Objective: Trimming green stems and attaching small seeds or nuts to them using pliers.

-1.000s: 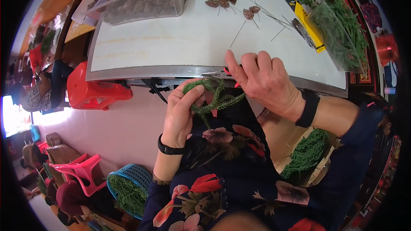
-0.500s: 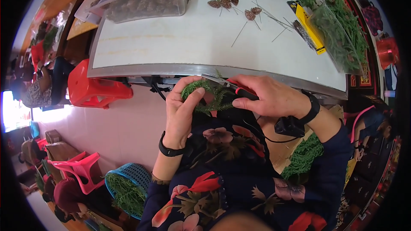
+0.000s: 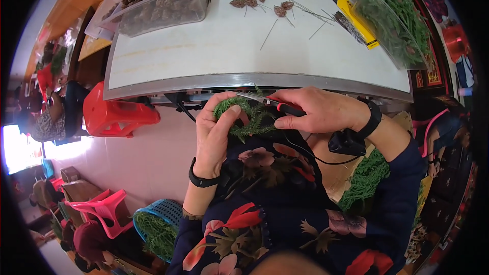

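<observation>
A small green wreath of artificial pine sprigs (image 3: 253, 128) is pinched in my left hand (image 3: 213, 131), its thumb across the front and its fingers behind. In my right hand (image 3: 326, 113) I grip pliers (image 3: 290, 109) with red and black handles. Their slim silver jaws point left and lie over the wreath's upper edge, close to my left fingertips. Whether the jaws bite on anything is too small to tell. Both hands are above my lap, just in front of the table's metal edge.
The white table (image 3: 204, 56) carries a clear bin of pine cones (image 3: 163, 12), loose wired cones (image 3: 249, 0), a yellow packet (image 3: 356, 20) and a clear box of greenery (image 3: 395, 23). A red stool (image 3: 117, 114) and a blue basket of sprigs (image 3: 160, 224) stand left; other people sit nearby.
The view has turned slightly, so the table items appear further left. My hands keep nearly the same hold on the wreath and pliers.
</observation>
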The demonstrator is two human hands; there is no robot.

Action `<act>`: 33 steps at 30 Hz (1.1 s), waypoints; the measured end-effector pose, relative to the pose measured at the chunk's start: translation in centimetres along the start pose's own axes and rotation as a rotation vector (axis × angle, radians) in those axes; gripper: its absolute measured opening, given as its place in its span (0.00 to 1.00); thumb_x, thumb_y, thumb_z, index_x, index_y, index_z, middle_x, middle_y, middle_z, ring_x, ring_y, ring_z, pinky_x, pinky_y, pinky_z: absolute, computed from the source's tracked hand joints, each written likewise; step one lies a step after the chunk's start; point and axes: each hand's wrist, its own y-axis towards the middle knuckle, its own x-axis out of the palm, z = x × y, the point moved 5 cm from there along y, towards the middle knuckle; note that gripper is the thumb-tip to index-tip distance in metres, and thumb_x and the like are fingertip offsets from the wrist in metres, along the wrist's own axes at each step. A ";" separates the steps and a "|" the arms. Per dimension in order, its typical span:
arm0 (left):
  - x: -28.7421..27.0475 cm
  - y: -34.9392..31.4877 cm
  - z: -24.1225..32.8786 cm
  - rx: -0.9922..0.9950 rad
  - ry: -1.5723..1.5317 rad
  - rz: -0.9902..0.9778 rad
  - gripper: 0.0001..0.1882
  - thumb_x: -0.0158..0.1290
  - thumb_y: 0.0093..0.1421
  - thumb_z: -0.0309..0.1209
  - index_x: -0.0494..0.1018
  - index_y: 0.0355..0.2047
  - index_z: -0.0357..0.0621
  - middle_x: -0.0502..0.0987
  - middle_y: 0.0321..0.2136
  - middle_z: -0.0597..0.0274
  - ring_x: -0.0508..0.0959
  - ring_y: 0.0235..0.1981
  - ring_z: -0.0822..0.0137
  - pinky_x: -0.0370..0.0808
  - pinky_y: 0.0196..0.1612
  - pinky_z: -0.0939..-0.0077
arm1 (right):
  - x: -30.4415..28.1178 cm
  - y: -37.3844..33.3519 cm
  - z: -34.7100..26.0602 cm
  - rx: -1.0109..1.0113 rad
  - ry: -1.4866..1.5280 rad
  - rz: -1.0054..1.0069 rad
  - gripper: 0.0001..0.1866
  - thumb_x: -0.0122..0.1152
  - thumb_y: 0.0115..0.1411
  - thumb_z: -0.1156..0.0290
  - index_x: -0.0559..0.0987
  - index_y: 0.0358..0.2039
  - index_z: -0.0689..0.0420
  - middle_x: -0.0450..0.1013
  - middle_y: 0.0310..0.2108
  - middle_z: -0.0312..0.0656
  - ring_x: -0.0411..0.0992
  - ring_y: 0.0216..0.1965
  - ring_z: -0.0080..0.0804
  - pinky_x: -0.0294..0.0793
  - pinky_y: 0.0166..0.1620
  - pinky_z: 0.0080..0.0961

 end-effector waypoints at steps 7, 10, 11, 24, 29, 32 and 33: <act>0.3 1.3 -0.4 -0.043 0.049 0.000 0.10 0.49 0.62 0.23 0.71 0.44 0.36 0.77 0.25 0.61 0.70 0.26 0.78 0.68 0.32 0.83 | 0.1 -0.3 0.7 0.028 -0.180 0.206 0.24 0.61 0.58 0.54 0.76 0.42 0.63 0.76 0.30 0.56 0.74 0.35 0.56 0.72 0.39 0.42; 0.2 2.2 -0.6 -0.085 0.019 -0.023 0.10 0.49 0.62 0.23 0.71 0.44 0.36 0.76 0.26 0.63 0.68 0.25 0.78 0.65 0.31 0.85 | 0.4 -0.5 0.3 0.050 -0.261 0.213 0.24 0.61 0.59 0.56 0.73 0.47 0.64 0.76 0.30 0.51 0.75 0.31 0.51 0.73 0.37 0.38; 0.2 2.5 -0.6 -0.108 -0.017 -0.045 0.10 0.49 0.62 0.23 0.71 0.44 0.36 0.76 0.26 0.63 0.68 0.25 0.78 0.64 0.31 0.85 | 0.3 -0.4 0.2 0.056 -0.305 0.214 0.25 0.61 0.60 0.58 0.71 0.49 0.65 0.77 0.30 0.49 0.76 0.30 0.48 0.74 0.37 0.37; 0.6 5.2 -0.5 -0.419 -0.275 -0.127 0.13 0.49 0.60 0.26 0.70 0.45 0.38 0.72 0.28 0.70 0.67 0.26 0.80 0.64 0.29 0.87 | -4.5 1.2 0.5 -0.305 -0.265 0.217 0.24 0.63 0.57 0.63 0.71 0.50 0.61 0.74 0.36 0.49 0.74 0.37 0.47 0.74 0.41 0.37; -0.4 5.7 -1.5 -0.485 -0.292 -0.194 0.13 0.49 0.60 0.27 0.70 0.45 0.40 0.72 0.29 0.71 0.68 0.27 0.81 0.65 0.29 0.87 | -4.6 2.0 0.5 -0.333 -0.343 0.282 0.24 0.65 0.54 0.65 0.71 0.50 0.59 0.74 0.35 0.48 0.74 0.36 0.49 0.74 0.40 0.37; -0.3 6.0 -1.6 -0.455 -0.291 -0.241 0.12 0.48 0.61 0.28 0.71 0.45 0.41 0.71 0.28 0.72 0.68 0.26 0.81 0.65 0.29 0.87 | -4.3 2.5 0.6 -0.312 -0.350 0.281 0.24 0.65 0.54 0.66 0.71 0.50 0.59 0.74 0.35 0.48 0.73 0.36 0.50 0.73 0.39 0.38; -0.3 6.1 -1.6 -0.456 -0.293 -0.240 0.12 0.48 0.61 0.28 0.71 0.45 0.41 0.71 0.28 0.72 0.68 0.26 0.81 0.65 0.29 0.87 | -4.1 2.7 0.6 -0.278 -0.334 0.270 0.23 0.64 0.55 0.64 0.72 0.49 0.59 0.74 0.35 0.48 0.74 0.35 0.50 0.73 0.39 0.39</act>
